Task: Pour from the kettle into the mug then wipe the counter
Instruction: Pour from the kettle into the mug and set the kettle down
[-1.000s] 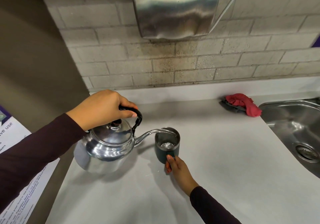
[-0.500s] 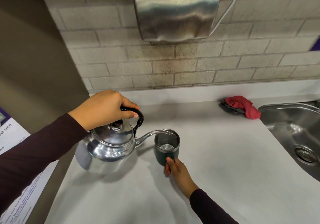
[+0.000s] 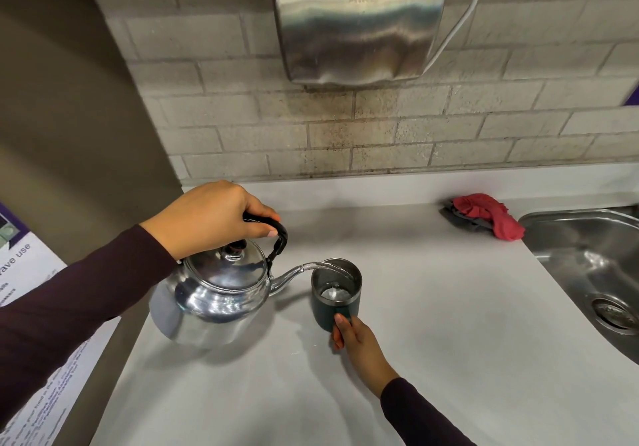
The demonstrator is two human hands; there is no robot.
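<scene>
My left hand [image 3: 207,217] grips the black handle of a shiny steel kettle [image 3: 211,304], held tilted above the counter with its spout over a dark green mug [image 3: 332,311]. A clear stream of water runs from the spout into the mug, which has water in its bottom. The mug stands on the grey counter [image 3: 449,324]. My right hand [image 3: 356,345] holds the mug's near side, fingers on its wall. A red cloth [image 3: 491,214] lies crumpled at the back right of the counter, on top of something grey.
A steel sink [image 3: 594,273] with a drain is set into the counter at the right. A metal hand dryer [image 3: 359,20] hangs on the brick wall above. A brown wall and a printed notice [image 3: 31,307] are at the left.
The pouring goes on with the kettle tilted over the mug. Both hands keep their hold, and only the view has shifted slightly.
</scene>
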